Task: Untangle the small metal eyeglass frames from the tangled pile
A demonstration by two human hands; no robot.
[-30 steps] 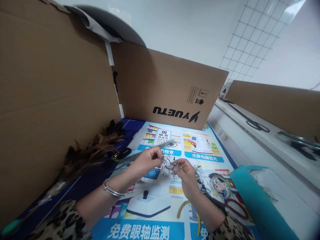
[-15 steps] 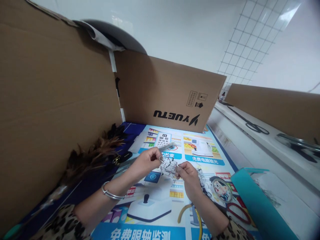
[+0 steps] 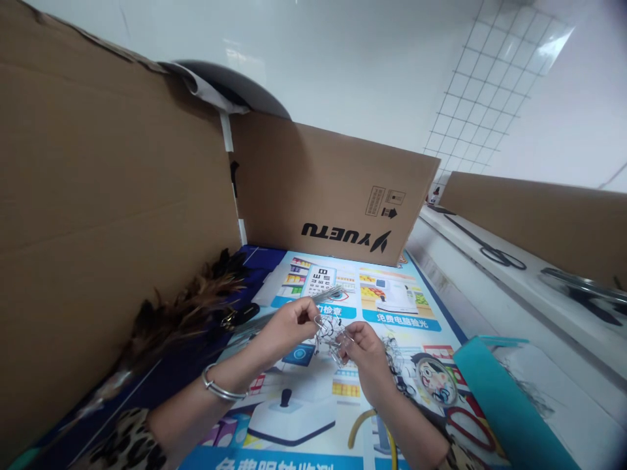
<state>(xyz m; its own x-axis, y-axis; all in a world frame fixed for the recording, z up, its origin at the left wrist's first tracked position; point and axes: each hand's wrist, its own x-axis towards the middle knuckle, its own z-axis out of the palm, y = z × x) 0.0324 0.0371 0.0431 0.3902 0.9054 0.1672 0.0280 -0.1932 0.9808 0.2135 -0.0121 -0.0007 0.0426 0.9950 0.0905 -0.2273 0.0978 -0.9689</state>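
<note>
Both my hands meet over a printed poster [image 3: 382,307] on the table. My left hand [image 3: 289,323], with a silver bangle [image 3: 220,385] on its wrist, pinches one side of a small tangle of thin wire pieces with clear and dark bits [image 3: 329,333]. My right hand [image 3: 362,356] pinches the other side of the same tangle. The two hands are almost touching. A bundle of thin metal rods [image 3: 294,303] lies just behind my left hand.
Cardboard walls [image 3: 333,183] stand at the left and back. A feather duster [image 3: 181,313] lies at the left. A teal tray [image 3: 504,405] sits at the right, with small wire parts [image 3: 399,359] and red-handled scissors [image 3: 470,427] near it. Scissors [image 3: 494,251] lie on the white ledge beyond.
My hands have stayed together on the wire tangle, with only small finger movements. The camera has tipped slightly, so the scene sits a little lower in view.
</note>
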